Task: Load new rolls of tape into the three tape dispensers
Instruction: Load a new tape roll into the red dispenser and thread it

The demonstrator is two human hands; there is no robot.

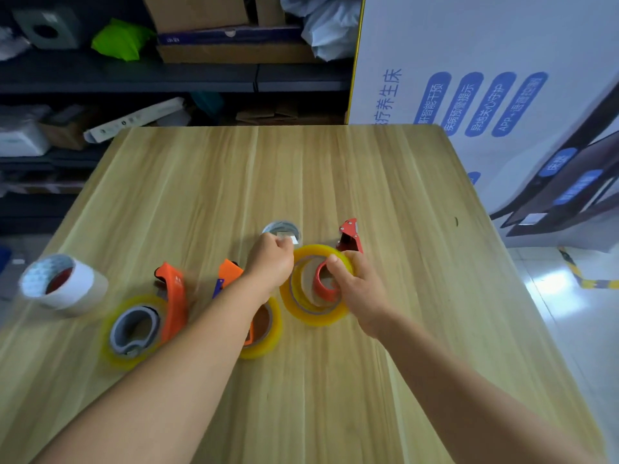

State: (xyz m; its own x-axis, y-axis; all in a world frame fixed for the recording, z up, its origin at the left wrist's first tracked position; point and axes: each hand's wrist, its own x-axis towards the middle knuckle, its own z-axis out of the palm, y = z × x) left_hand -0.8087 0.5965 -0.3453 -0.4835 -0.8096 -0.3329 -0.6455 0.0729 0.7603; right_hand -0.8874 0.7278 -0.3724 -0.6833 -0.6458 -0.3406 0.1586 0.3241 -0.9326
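Observation:
Three tape dispensers lie in a row on the wooden table (335,380). The left orange dispenser (174,296) carries a yellow roll (110,333). My left forearm crosses the middle orange dispenser (229,269) and its yellow roll (273,333). The red dispenser (350,234) on the right sits inside a yellow roll (301,311). My right hand (358,289) grips that roll's rim and the red hub. My left hand (271,266) is curled just left of the roll; what it pinches is unclear. A clear, nearly empty tape core (279,229) lies behind it.
A white tape roll (67,284) with a red core stands near the table's left edge. Dark shelves with cardboard boxes (201,15) run along the back. A large white printed carton (485,78) stands at the table's far right corner.

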